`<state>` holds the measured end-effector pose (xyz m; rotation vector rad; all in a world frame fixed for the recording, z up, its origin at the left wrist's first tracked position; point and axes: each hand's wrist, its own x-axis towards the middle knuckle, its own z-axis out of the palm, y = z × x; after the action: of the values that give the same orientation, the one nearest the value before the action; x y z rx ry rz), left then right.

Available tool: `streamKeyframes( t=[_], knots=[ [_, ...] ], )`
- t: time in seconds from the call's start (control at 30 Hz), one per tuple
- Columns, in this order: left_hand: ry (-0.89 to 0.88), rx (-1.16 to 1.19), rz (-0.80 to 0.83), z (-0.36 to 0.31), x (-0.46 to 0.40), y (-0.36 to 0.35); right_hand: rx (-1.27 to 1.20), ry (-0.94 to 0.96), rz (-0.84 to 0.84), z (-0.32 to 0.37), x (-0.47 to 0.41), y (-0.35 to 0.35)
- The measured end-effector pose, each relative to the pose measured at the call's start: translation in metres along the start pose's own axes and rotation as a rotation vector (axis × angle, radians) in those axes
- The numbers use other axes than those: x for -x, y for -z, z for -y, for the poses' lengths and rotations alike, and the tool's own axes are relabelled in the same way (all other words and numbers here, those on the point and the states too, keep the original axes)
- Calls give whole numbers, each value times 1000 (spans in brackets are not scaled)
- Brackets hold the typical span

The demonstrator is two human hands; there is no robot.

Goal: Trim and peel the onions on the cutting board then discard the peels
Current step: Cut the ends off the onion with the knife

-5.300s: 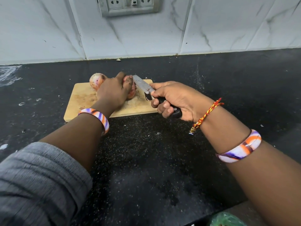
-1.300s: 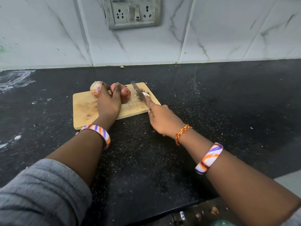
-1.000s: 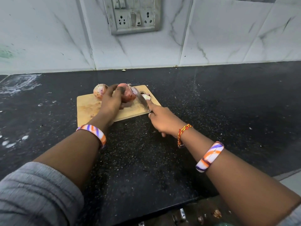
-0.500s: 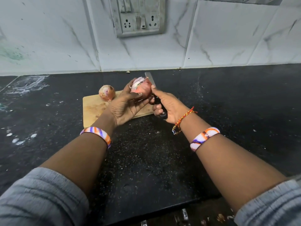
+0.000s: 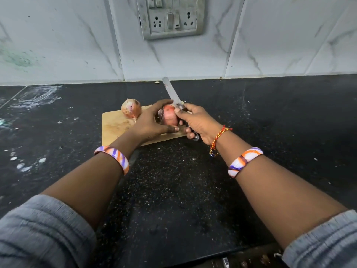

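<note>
Onion (image 5: 170, 118), the reddish one, is being held above the cutting board (image 5: 116, 124), with the left hand (image 5: 152, 122) curling around it. Right hand (image 5: 197, 122) is gripping the knife (image 5: 172, 93), blade pointing far, thumb pressing on the onion top. Second onion (image 5: 131, 110) is lying on the board's far left part. No readable writing is showing anywhere. Compared with half a second ago, the left hand is now turned palm-down over the onion.

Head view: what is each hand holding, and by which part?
The left hand cups the reddish, partly peeled onion around its side. The right hand grips the steel knife by its dark handle, thumb against the onion.
</note>
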<state>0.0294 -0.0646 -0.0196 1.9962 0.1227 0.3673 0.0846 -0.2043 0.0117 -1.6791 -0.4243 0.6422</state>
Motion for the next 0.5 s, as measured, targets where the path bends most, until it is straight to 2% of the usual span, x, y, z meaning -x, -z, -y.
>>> streamKeyframes(
  t=[0.07, 0.23, 0.4, 0.5],
  knots=[
    [-32, -85, -53, 5, -1, -2, 24, 4, 0, 0, -2, -2],
    [-26, -105, -106, 13, -4, -1, 12, 4, -2, 1, -2, 0],
    [10, -72, -156, 13, -4, -4, 141, 16, -14, -1, 5, 6],
    [14, -151, -166, 13, -4, -7, 174, 6, -2, -3, 12, 9]
  ],
)
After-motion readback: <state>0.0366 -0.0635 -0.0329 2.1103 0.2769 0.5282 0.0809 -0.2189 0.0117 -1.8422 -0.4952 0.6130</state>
